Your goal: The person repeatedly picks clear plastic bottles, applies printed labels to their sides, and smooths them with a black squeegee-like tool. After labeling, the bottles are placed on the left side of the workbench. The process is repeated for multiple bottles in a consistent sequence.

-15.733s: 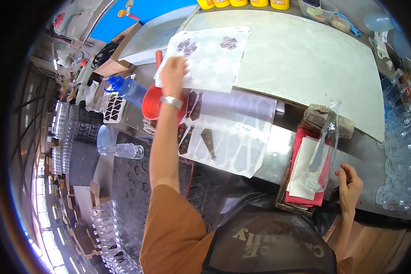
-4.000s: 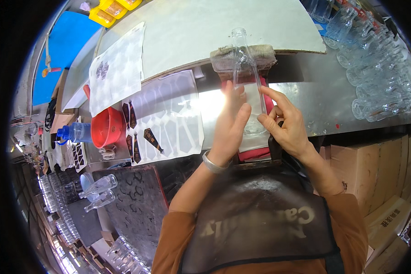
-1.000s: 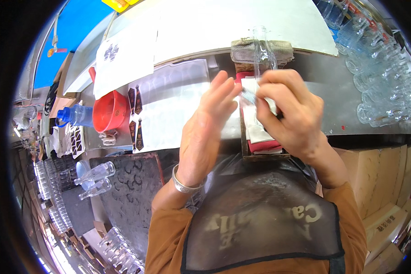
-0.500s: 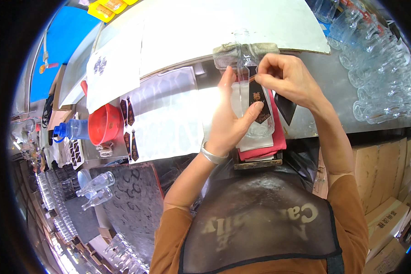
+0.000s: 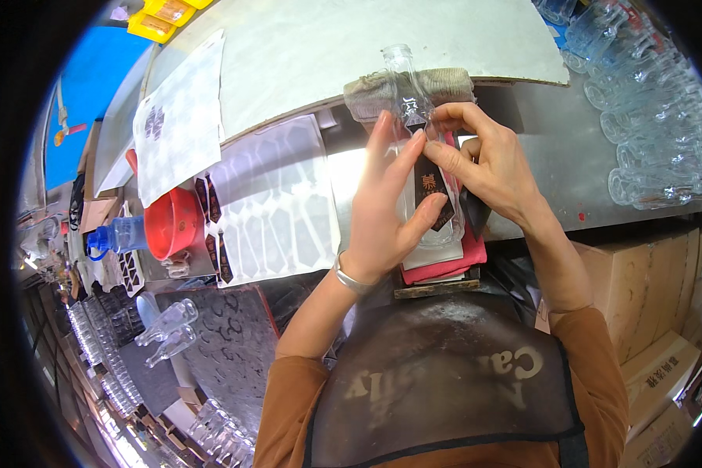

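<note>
A single view — a wide fisheye camera worn on the person's head — looks steeply down over the chest and dark apron (image 5: 444, 390) onto the workbench. It sits close to the work: the left hand (image 5: 386, 210) and right hand (image 5: 487, 164) fill the middle of the picture, meeting over a clear glass bottle (image 5: 413, 117) lying on a red cloth pad (image 5: 444, 265). The forearms enter from the lower edge. Straight lines bend near the rim — the pale grey board's (image 5: 351, 47) edge curves across the top, and a black circular border closes the frame. The person's left falls picture-left, where a red plastic bowl (image 5: 175, 222) sits; rows of clear bottles (image 5: 647, 117) lie at the right rim.
</note>
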A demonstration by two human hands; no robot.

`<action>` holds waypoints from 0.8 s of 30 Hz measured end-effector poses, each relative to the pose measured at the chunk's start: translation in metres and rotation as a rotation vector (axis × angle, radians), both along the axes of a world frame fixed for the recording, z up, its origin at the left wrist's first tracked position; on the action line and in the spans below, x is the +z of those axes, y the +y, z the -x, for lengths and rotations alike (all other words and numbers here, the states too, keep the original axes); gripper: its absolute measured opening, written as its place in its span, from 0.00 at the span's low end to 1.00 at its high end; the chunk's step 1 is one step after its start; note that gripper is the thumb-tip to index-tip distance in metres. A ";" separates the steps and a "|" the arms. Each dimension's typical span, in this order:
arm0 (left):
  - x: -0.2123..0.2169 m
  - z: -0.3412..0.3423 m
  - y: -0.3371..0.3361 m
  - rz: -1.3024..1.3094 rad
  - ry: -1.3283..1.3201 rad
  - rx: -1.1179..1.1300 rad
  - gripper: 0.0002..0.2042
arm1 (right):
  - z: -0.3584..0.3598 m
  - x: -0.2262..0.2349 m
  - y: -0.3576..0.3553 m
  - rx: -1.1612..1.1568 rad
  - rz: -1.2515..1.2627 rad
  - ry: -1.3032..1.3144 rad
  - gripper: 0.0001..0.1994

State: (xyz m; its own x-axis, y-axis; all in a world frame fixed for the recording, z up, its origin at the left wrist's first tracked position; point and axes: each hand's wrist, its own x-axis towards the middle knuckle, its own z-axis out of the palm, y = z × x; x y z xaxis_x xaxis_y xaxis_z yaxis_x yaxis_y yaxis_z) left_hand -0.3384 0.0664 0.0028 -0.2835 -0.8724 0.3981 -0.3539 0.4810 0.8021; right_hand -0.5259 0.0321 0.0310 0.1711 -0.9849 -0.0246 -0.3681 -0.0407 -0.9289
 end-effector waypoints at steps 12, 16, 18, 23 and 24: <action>0.004 -0.007 -0.017 0.008 -0.051 0.038 0.34 | -0.007 -0.010 -0.006 -0.061 -0.007 -0.102 0.21; 0.007 -0.007 -0.021 -0.005 -0.077 0.036 0.34 | -0.009 -0.009 -0.006 -0.105 0.018 -0.103 0.22; 0.008 -0.006 -0.021 -0.022 -0.073 0.037 0.34 | -0.010 -0.008 -0.007 -0.097 0.019 -0.086 0.22; 0.007 -0.005 -0.015 -0.180 0.155 0.027 0.34 | -0.008 -0.007 -0.011 -0.064 -0.036 -0.112 0.20; 0.004 -0.006 -0.015 -0.136 0.096 0.024 0.34 | -0.009 -0.004 -0.013 -0.075 -0.053 -0.120 0.21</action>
